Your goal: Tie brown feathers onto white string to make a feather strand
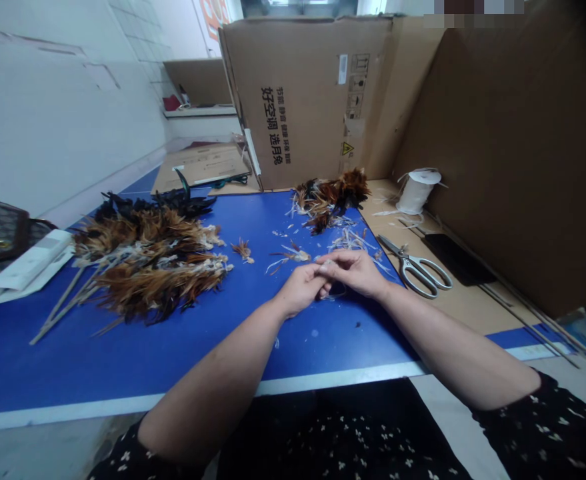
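My left hand (301, 288) and my right hand (355, 272) meet over the blue table (253, 347), fingertips pinched together. What lies between them is too small and hidden to name; a thin pale strand shows just under the right fingers. Just beyond my hands lies a small feather tuft (295, 255) with a whitish base. Another brown tuft (243, 251) sits farther left. Pale stripped quills (353, 241) are scattered by my right knuckles. Behind them rests a heap of brown and black feathers (330, 197).
Large feather bundles (157, 267) cover the left, beside thin sticks (60, 310), a white box (30, 263) and a patterned bag (3, 233). Scissors (420, 270), a spool of white string (417, 192) and long rods (527, 320) lie right. Cardboard walls (313, 107) stand behind and right.
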A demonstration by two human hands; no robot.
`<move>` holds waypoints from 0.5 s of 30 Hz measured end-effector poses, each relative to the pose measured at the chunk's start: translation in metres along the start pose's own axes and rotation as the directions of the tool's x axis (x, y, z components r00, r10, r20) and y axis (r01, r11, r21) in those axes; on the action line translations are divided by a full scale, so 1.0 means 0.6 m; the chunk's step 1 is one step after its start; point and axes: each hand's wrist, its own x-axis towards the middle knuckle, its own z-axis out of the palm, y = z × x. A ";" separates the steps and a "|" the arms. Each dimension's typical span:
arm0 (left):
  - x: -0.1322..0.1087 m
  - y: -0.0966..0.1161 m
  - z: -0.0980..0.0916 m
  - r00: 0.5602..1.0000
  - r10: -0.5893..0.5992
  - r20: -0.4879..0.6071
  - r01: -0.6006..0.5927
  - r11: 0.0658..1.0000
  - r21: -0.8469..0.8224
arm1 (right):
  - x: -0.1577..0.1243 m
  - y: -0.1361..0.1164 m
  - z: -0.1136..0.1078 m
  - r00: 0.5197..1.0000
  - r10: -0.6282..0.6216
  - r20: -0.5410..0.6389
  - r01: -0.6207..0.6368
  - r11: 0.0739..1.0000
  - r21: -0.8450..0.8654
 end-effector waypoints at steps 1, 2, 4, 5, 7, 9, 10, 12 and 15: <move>0.000 0.000 0.000 1.000 -0.001 0.001 0.001 1.000 0.015 | 0.000 0.000 0.002 1.000 -0.011 -0.021 0.011 1.000 -0.018; -0.001 0.000 0.000 1.000 -0.001 0.002 0.001 1.000 0.021 | 0.000 -0.001 0.003 0.999 -0.018 -0.046 0.016 0.999 -0.039; -0.002 -0.001 -0.001 1.000 -0.007 -0.004 0.007 1.000 0.015 | 0.001 0.001 0.004 0.996 -0.016 -0.086 0.011 0.998 -0.069; -0.003 0.000 -0.002 1.000 -0.012 -0.003 0.012 1.000 0.000 | 0.002 0.002 0.004 0.995 -0.018 -0.096 0.010 0.997 -0.077; -0.006 0.002 -0.005 1.000 -0.027 0.012 0.027 0.999 -0.039 | 0.004 0.006 0.001 0.994 -0.032 -0.100 0.025 0.997 -0.076; -0.008 0.007 -0.007 0.997 -0.062 0.043 0.066 0.993 -0.102 | 0.005 0.009 -0.002 0.995 -0.049 -0.091 0.044 0.997 -0.058; -0.010 0.010 -0.008 0.994 -0.090 0.058 0.097 0.986 -0.134 | 0.005 0.009 -0.004 0.995 -0.058 -0.085 0.053 0.997 -0.052; -0.011 0.015 -0.008 0.988 -0.138 0.076 0.150 0.970 -0.189 | 0.005 0.009 -0.005 0.994 -0.073 -0.081 0.069 0.997 -0.047; -0.010 0.017 -0.005 0.987 -0.132 0.087 0.149 0.961 -0.231 | 0.004 0.005 -0.004 0.993 -0.085 -0.077 0.082 0.996 -0.045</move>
